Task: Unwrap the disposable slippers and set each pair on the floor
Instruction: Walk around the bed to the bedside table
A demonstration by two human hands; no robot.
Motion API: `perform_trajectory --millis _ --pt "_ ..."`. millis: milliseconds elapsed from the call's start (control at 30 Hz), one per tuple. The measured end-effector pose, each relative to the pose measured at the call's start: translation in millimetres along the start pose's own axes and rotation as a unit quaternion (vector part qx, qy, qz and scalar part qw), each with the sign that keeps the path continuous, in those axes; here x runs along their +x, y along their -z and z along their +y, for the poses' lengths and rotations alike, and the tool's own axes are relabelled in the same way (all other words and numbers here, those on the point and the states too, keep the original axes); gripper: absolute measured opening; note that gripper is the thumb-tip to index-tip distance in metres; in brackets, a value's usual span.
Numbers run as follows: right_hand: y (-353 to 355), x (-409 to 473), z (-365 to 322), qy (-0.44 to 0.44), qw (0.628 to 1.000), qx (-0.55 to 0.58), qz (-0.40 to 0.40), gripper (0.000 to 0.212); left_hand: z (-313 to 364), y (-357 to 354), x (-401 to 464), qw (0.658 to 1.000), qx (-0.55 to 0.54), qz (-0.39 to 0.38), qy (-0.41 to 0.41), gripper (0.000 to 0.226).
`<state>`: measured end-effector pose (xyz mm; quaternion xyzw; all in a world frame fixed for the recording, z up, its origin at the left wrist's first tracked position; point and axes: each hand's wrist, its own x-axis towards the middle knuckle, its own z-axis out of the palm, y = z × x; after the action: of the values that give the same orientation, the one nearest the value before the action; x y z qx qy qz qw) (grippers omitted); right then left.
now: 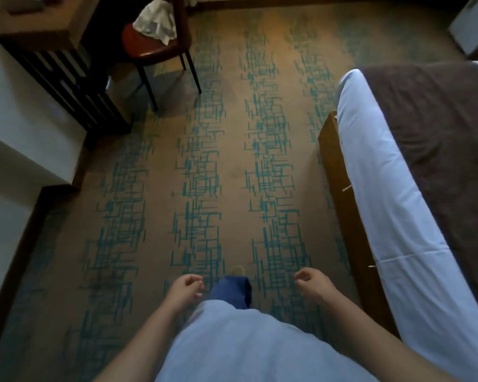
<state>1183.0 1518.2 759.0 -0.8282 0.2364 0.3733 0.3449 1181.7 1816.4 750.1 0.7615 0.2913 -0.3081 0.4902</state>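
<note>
No slippers or wrapping show in the head view. My left hand (186,288) hangs low in front of me, fingers loosely curled, with nothing in it. My right hand (312,282) is level with it a little to the right, also loosely curled and holding nothing. Between them my blue trouser leg and a shoe (237,271) reach forward over the brown carpet with teal line patterns (232,150).
A bed (392,172) with white sheet, brown runner and wooden frame lines the right side. A dark slatted desk (66,86) and a red-seated chair (149,44) bearing crumpled white cloth (158,19) stand at the far left. A white wall corner (25,139) juts in on the left.
</note>
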Motion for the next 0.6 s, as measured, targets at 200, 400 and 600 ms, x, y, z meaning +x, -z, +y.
perform_trajectory --millis 200,400,600 --pt "31 47 -63 -0.026 0.999 0.02 0.025 0.027 124 46 82 0.998 0.048 -0.012 -0.037 0.025" --pt "49 93 -89 -0.054 0.997 0.046 0.005 0.029 196 48 136 0.998 0.04 -0.022 -0.031 0.014" --pt "126 180 -137 -0.084 0.995 0.052 -0.013 0.017 245 35 199 0.994 0.097 -0.04 0.009 0.014"
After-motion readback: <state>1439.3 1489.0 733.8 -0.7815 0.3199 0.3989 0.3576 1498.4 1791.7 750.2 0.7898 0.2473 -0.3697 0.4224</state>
